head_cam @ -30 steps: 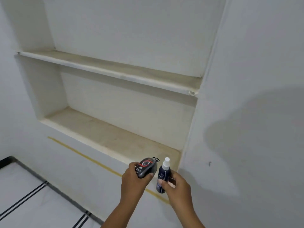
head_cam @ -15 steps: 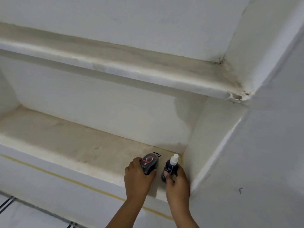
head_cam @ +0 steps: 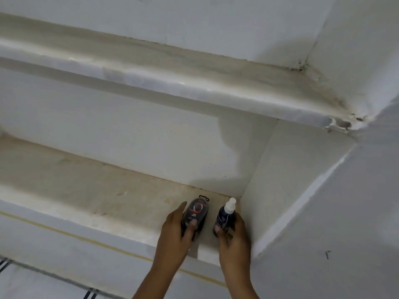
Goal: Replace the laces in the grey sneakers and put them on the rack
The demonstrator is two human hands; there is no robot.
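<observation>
Lower shelf (head_cam: pixel 86 190): stained, beige, recessed in the white wall.
Upper shelf (head_cam: pixel 194 83): grimy, front right corner chipped.
Dark oval pack (head_cam: pixel 197 209): lying on the lower shelf near its right end.
Spray bottle (head_cam: pixel 224 216): dark, white nozzle, just beside the pack.
Floor (head_cam: pixel 32 283): pale tiles, dark stripes.

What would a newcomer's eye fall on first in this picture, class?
Two hands at the lower shelf's right corner: the left hand grips a dark shoe-polish sponge case, the right hand grips a dark spray bottle with a white nozzle. Above, the upper shelf's chipped, stained right end.
</observation>
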